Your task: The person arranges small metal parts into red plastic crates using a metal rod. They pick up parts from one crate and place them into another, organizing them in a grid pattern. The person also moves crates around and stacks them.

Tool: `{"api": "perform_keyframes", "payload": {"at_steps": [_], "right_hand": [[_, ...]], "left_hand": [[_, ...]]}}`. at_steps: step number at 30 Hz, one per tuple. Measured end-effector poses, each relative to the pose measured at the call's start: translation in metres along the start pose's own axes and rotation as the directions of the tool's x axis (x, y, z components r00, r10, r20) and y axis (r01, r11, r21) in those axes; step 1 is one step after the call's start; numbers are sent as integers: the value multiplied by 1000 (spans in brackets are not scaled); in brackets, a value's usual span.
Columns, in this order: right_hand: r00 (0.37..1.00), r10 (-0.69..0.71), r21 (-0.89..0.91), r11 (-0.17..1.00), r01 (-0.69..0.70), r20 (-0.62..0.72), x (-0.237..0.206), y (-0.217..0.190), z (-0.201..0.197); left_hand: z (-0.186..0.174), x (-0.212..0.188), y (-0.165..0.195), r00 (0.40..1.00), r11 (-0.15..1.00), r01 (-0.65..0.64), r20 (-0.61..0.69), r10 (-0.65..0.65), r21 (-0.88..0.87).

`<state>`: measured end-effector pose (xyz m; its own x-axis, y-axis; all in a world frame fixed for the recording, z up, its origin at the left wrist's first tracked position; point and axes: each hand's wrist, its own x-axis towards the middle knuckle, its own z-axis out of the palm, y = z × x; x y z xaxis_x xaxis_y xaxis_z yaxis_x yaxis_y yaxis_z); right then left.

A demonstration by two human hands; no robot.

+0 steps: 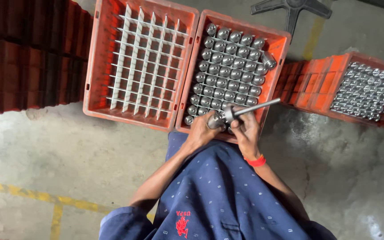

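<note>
**Two hands on a metal part over a full crate**

The left hand (199, 130) is closed around a short, rounded metal part (215, 120), holding it just above the near edge of the middle orange crate (281, 49). The right hand (246, 130) grips a long metal rod (253, 108) near its thicker end; the rod slants up and to the right, and that thick end meets the part held in the left hand. A red band (256, 161) circles the right wrist.

The middle crate is packed with rows of upright, shiny metal pieces (230, 66), one per cell; one piece at the far right corner lies tilted. Just left of it, touching side by side, stands a second orange crate (95, 66) with a bare white grid divider (143, 62). Well to the right, a third orange crate (330, 84) holds more of the same pieces. Dark red stacked crates (27, 58) fill the far left. Everything rests on a grey concrete floor (67, 151) with a yellow painted line (41, 196) at near left. A black star-shaped base (292, 10) shows at the far edge.
</note>
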<state>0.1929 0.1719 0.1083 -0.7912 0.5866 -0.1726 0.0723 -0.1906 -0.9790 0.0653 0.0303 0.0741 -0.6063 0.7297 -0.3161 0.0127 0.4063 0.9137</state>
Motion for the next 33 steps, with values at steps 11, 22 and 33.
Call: {"api": "perform_keyframes", "payload": {"at_steps": [11, 22, 33], "right_hand": [[999, 15, 7, 1000, -16, 39, -20, 16, -45], [978, -129, -186, 970, 159, 161, -16, 59, -78], [835, -61, 180, 965, 188, -547, -19, 78, -155]], "left_hand": [[23, -12, 14, 994, 988, -27, 107, 11, 154], [34, 20, 29, 904, 991, 8, 423, -66, 135], [65, 241, 54, 903, 681, -413, 174, 393, 605]]}}
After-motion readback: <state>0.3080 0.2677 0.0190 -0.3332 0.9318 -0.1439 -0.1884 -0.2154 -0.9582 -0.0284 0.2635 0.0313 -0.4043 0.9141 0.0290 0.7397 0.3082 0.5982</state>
